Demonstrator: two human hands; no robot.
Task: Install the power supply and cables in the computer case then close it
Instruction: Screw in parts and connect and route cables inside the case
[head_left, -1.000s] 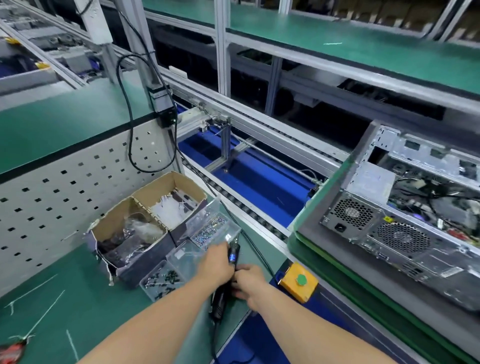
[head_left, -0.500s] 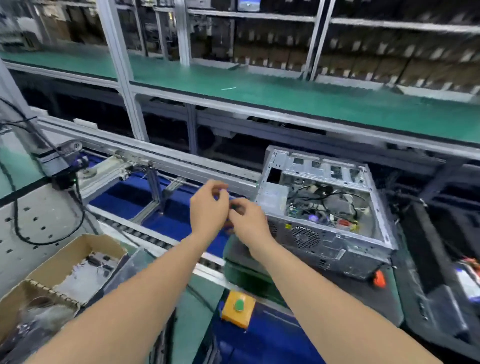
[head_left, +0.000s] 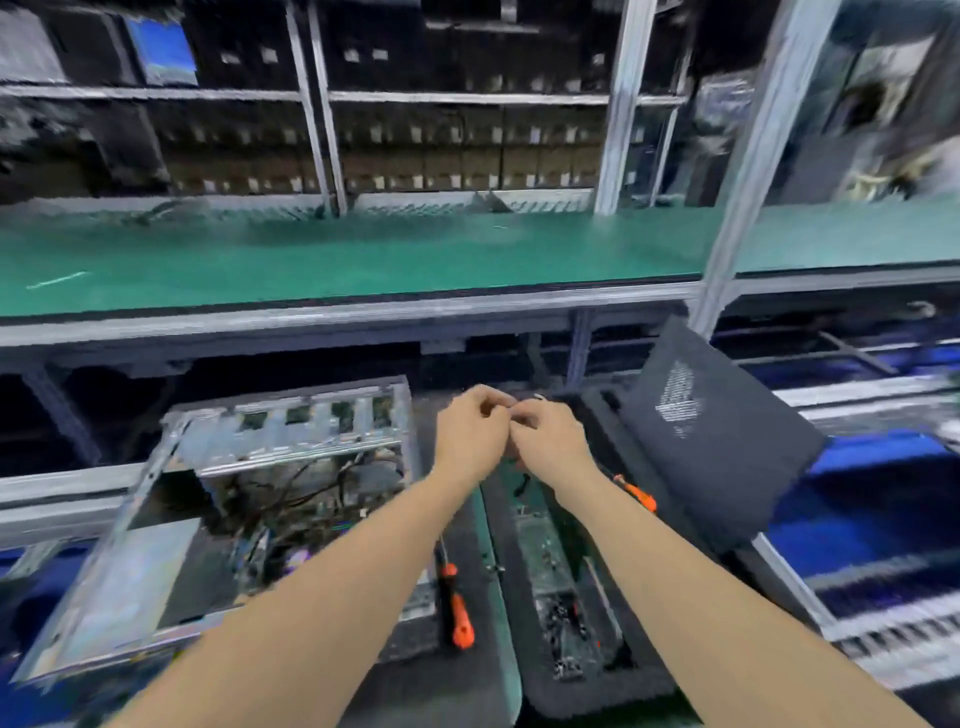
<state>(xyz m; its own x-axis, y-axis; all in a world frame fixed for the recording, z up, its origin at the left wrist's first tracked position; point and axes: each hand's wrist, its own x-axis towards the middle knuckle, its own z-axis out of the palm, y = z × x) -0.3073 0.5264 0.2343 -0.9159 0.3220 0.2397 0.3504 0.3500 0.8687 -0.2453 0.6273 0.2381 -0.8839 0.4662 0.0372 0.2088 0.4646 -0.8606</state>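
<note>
Since our left hand (head_left: 470, 431) and right hand (head_left: 545, 441) meet with fingers curled, contents too blurred to tell, we should settle the grip first; open computer case (head_left: 291, 441) lies left of them, side panel (head_left: 711, 441) right.

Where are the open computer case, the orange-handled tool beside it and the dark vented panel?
open computer case (head_left: 291, 441): head view, upper metal frame.
orange-handled tool (head_left: 460, 623): head view, orange handle.
dark vented panel (head_left: 727, 467): head view, flat face below vents.

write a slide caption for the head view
Left hand and right hand meet, fingers curled, just right of the open case; screwdriver lies beside it
</note>
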